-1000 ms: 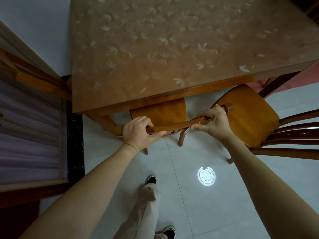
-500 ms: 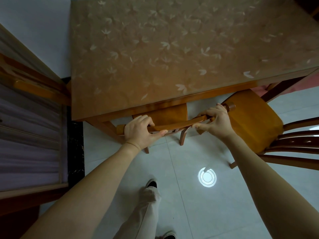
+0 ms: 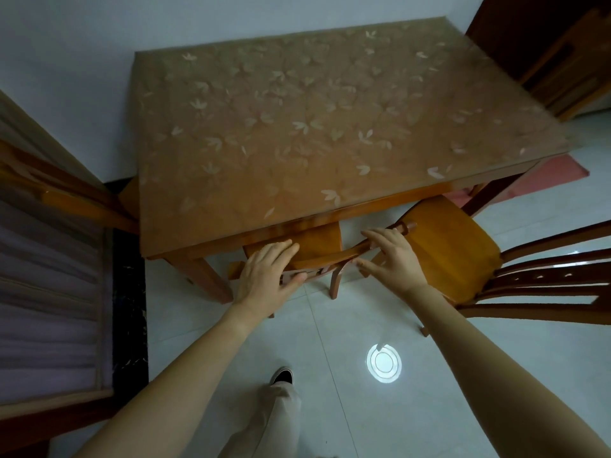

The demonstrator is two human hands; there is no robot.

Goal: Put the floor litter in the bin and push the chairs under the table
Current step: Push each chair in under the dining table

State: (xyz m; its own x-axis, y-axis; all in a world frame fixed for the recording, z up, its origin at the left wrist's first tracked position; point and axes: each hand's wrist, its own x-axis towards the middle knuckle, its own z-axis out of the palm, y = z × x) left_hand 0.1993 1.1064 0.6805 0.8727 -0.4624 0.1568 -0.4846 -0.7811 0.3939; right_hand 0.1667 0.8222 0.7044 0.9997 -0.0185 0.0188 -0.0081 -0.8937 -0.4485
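A wooden table with a leaf-patterned cover stands against the wall. In front of me a wooden chair sits mostly under it, with only the rear of the seat and the curved top rail showing. My left hand lies flat on the left part of that rail, fingers straight. My right hand hovers over the right part with fingers spread, fingertips touching the rail. A second wooden chair stands at the table's right corner, turned sideways, its slatted back pointing right and most of its seat out from under the table.
A wooden bench with a purple cushion fills the left side. A pink mat lies beyond the table on the right, near a dark wooden door. My trouser leg and shoe are on the pale tile floor.
The front chair has slid further under the table. Both hands, which were clenched on its top rail, have straightened their fingers and loosened off it.
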